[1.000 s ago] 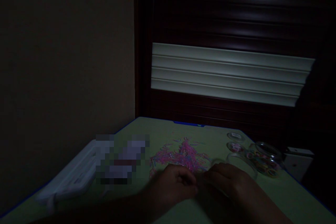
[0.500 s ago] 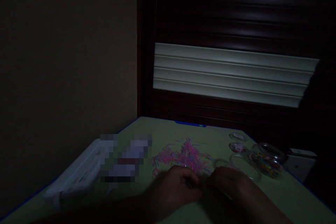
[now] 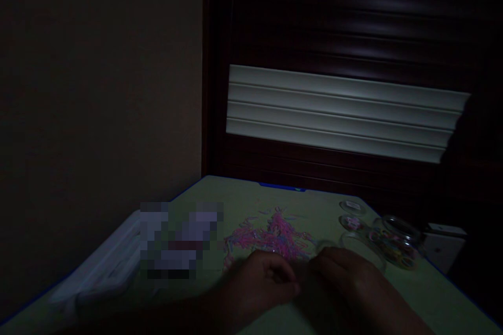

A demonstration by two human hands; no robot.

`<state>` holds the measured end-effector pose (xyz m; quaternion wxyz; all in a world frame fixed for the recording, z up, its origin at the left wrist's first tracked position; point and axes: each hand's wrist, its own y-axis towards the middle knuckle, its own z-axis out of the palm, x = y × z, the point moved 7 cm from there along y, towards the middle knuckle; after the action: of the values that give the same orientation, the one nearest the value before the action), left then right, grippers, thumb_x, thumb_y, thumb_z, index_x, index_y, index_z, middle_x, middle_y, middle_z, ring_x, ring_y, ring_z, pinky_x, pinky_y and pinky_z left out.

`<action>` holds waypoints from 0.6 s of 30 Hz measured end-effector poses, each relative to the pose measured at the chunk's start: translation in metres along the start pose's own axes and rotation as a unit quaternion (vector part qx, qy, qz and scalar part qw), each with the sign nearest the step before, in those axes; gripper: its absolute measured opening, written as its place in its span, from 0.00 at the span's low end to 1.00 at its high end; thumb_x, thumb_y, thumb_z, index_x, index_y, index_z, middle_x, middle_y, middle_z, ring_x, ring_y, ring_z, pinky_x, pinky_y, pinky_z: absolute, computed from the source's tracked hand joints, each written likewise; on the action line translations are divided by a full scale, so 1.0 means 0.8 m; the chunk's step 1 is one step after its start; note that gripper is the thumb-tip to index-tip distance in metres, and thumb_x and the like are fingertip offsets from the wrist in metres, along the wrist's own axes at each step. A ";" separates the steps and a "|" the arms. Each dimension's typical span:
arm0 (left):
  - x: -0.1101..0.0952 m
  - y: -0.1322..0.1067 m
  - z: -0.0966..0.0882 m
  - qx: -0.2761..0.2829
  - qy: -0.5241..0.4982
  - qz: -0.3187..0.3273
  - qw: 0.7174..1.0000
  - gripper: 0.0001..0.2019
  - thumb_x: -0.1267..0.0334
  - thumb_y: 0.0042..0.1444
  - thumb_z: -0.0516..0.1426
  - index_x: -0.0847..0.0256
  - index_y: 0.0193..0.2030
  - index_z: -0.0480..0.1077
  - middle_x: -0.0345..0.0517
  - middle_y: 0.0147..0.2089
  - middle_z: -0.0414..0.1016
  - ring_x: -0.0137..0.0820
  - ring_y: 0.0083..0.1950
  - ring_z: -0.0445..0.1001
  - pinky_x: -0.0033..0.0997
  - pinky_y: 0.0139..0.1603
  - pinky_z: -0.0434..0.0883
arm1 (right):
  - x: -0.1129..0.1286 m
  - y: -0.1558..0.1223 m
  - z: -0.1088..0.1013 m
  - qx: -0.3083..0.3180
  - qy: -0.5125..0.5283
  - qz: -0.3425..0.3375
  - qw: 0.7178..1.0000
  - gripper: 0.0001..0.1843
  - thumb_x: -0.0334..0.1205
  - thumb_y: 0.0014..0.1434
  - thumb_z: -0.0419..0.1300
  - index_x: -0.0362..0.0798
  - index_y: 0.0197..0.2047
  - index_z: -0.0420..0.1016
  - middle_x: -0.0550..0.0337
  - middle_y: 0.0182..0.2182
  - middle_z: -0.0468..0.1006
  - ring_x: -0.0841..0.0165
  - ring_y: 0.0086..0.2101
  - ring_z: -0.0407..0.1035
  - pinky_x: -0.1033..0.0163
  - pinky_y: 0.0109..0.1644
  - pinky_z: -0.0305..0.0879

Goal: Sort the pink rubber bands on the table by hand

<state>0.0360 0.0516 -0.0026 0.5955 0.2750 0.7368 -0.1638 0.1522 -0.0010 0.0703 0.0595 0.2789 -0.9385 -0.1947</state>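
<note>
my left grip is curled, thumb and fingers bent inward, and my right grip arches toward it, the fingertips close together, perhaps so both can meet over one small spot; it is too dark to tell whether either holds anything. the pile of thin pink loops lies on the desk just beyond my knuckles, probably spread out so that single pieces are easy to reach. the clear jar of coloured rings sits to my right, near two small round lids, likely set aside to leave the middle free. the pale tray lies at the left edge, perhaps for the same reason.
</note>
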 end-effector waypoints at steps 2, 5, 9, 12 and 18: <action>-0.002 0.000 0.001 0.004 -0.012 -0.001 1.000 0.09 0.59 0.49 0.60 0.63 0.33 0.72 0.39 0.28 0.70 0.27 0.31 0.68 0.24 0.30 0.62 | -0.007 -0.002 -0.008 -0.012 -0.051 0.014 0.999 0.13 0.20 0.47 0.55 0.47 0.31 0.70 0.60 0.27 0.71 0.69 0.28 0.66 0.67 0.29 0.57; -0.007 -0.001 0.001 0.009 -0.015 -0.003 1.000 0.08 0.60 0.50 0.59 0.64 0.33 0.71 0.39 0.27 0.70 0.27 0.30 0.68 0.24 0.31 0.63 | -0.024 -0.006 -0.023 -0.044 -0.131 0.055 0.989 0.15 0.20 0.47 0.53 0.46 0.34 0.71 0.57 0.28 0.72 0.65 0.30 0.67 0.62 0.33 0.59; -0.004 0.000 0.000 0.011 0.007 -0.016 1.000 0.07 0.62 0.50 0.58 0.64 0.32 0.71 0.39 0.27 0.70 0.27 0.30 0.68 0.24 0.31 0.63 | -0.049 -0.016 -0.037 -0.059 -0.176 0.135 0.973 0.15 0.23 0.51 0.51 0.46 0.40 0.71 0.54 0.32 0.74 0.62 0.31 0.69 0.59 0.33 0.61; -0.002 0.001 -0.001 0.008 0.006 -0.013 1.000 0.07 0.62 0.49 0.59 0.64 0.31 0.72 0.39 0.27 0.71 0.27 0.30 0.68 0.24 0.31 0.64 | -0.064 -0.025 -0.041 -0.048 -0.186 0.196 0.962 0.18 0.23 0.53 0.48 0.44 0.44 0.71 0.49 0.37 0.74 0.60 0.35 0.70 0.58 0.36 0.63; 0.001 0.002 0.000 0.006 -0.013 -0.007 1.000 0.06 0.63 0.49 0.59 0.63 0.31 0.72 0.38 0.26 0.70 0.26 0.29 0.68 0.23 0.30 0.63 | -0.074 -0.034 -0.045 -0.042 -0.196 0.274 0.941 0.18 0.25 0.55 0.48 0.43 0.48 0.69 0.48 0.38 0.74 0.59 0.35 0.70 0.57 0.34 0.64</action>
<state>0.0367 0.0533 -0.0028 0.6024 0.2717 0.7296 -0.1760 0.2228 -0.0014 0.0920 -0.0630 -0.0356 -0.9627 -0.2607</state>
